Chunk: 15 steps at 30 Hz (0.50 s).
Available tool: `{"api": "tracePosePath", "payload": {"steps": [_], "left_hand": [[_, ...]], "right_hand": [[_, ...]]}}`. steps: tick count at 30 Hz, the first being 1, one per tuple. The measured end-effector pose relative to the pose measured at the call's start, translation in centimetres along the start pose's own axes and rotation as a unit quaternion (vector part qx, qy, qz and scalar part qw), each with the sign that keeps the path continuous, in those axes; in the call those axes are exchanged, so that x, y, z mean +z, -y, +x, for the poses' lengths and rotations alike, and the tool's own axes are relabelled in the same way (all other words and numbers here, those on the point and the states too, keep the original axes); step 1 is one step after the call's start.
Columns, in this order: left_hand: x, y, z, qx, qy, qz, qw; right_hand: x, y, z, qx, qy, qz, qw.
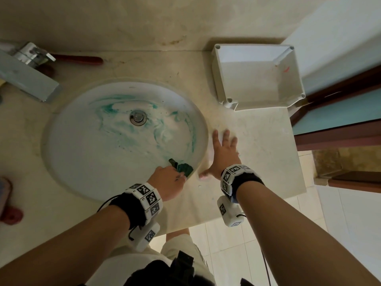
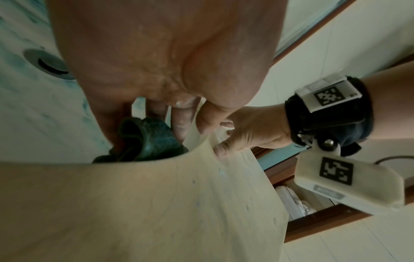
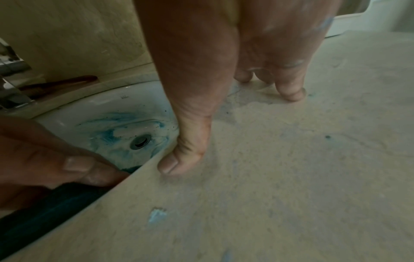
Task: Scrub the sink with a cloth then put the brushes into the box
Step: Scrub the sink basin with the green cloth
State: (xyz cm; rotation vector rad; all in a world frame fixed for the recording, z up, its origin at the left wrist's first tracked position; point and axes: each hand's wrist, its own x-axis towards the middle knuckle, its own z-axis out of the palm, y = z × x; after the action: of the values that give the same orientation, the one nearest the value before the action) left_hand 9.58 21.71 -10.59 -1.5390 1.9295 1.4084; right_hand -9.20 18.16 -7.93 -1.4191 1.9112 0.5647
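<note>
Leftmost, at the desk's left edge, a red-handled brush (image 1: 9, 205) lies half out of the head view, and a second brush (image 1: 79, 58) with a dark red handle rests along the back edge beside the chrome faucet (image 1: 28, 65). Between them the sink (image 1: 86, 162) is sunk into the desk, its white bowl streaked with teal cleaner around the drain (image 1: 138, 117). At the bowl's near right rim the left hand (image 1: 168, 183) has its grip clamped on the dark green cloth (image 1: 183, 167), fingers curled over the wad and pressing it to the porcelain. Just right of the rim the right hand (image 1: 223, 155) is spread flat on the desk (image 1: 257, 153), grip apart, likely bracing. Rightmost, the white box (image 1: 257, 76) stands open at the back right corner. Wet and limp, the cloth should bunch easily and slide on the slick bowl, so a full-palm hold on the wad suits it; the brushes look stiff and light, best taken by their handles
</note>
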Motion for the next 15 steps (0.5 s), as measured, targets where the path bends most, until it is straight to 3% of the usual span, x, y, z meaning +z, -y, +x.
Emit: {"api": "tracePosePath", "payload": {"steps": [5,8,10,15], "left_hand": [[-0.7,-0.9,0.4,-0.054,0.078,-0.034,0.995],[-1.3,-2.0,1.8,-0.07,0.091,0.027,0.993],[-1.6,-2.8,3.1,-0.105,0.094,-0.004,0.99],[-2.4,-3.0,4.3,-0.101,0.101,0.007,0.99]], "right_hand": [[0.0,0.0,0.1,0.001,0.005,-0.005,1.0],[-0.1,0.1,0.2,0.003,0.005,-0.007,1.0],[0.0,0.1,0.2,0.005,0.006,-0.008,1.0],[0.0,0.0,0.2,0.003,0.007,-0.001,1.0]]}}
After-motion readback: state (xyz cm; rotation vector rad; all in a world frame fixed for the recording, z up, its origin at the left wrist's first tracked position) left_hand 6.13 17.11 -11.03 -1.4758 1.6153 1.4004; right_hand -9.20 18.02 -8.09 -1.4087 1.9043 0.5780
